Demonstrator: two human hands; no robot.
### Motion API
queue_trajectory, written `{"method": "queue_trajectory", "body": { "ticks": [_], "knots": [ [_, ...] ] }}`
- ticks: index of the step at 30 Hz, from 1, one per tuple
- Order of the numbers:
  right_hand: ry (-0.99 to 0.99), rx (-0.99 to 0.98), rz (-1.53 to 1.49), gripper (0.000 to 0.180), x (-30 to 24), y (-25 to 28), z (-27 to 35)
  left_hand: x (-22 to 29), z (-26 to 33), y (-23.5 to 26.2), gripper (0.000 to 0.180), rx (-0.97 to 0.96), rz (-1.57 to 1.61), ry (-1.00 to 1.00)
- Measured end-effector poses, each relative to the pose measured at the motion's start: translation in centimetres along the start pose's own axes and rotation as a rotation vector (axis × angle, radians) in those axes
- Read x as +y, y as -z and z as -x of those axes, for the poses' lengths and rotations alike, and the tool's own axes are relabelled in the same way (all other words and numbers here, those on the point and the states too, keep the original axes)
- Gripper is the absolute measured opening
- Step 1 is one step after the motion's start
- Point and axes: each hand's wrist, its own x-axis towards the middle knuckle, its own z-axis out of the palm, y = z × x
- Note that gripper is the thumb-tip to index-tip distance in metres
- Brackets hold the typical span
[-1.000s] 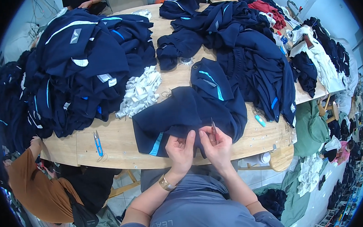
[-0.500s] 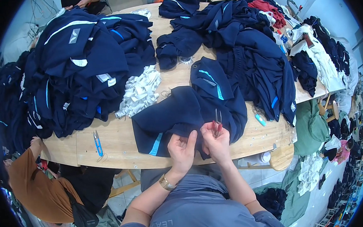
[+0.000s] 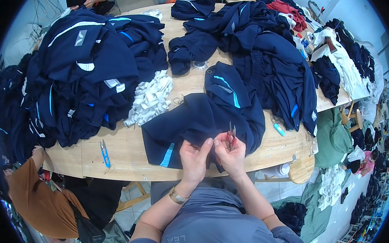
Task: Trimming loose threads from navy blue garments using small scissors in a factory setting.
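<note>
A navy garment with light-blue stripes [image 3: 203,116] lies spread at the near edge of the wooden table [image 3: 120,152]. My left hand [image 3: 194,159] pinches a fold of its fabric at the hem. My right hand [image 3: 230,152] sits right beside it and holds small thread snips with red handles [image 3: 231,132], their blades pointing up and away over the cloth. The two hands almost touch.
A big heap of navy garments [image 3: 80,70] fills the table's left, another [image 3: 266,59] the right. White fabric pieces [image 3: 151,99] lie between. Blue snips [image 3: 104,152] rest at the near left edge, a teal marker [image 3: 278,129] on the right. Other people's hands [image 3: 91,1] work at the far side.
My right hand has raised the snips slightly, so the blades now stand up above the fabric. The left hand keeps its pinch on the cloth.
</note>
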Motion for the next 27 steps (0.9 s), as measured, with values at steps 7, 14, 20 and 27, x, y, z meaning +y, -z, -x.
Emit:
{"method": "queue_trajectory", "body": {
  "ticks": [7,14,20,27],
  "knots": [
    [0.041,0.043,0.054,0.006,-0.3,-0.3,0.3,-0.3,-0.2,0.6,0.023,-0.026,-0.107,-0.121],
    [0.285,0.027,0.514,0.011,-1.0,1.8,0.3,0.2,-0.2,0.5,0.022,0.022,-0.058,-0.06],
    [0.548,-0.007,0.954,0.024,-0.7,2.9,0.1,0.0,-0.2,0.8,0.02,0.01,-0.038,-0.054],
    [0.565,-0.015,1.085,0.026,-1.3,2.7,0.1,0.3,0.1,0.4,0.021,0.018,0.006,-0.029]
  ]
}}
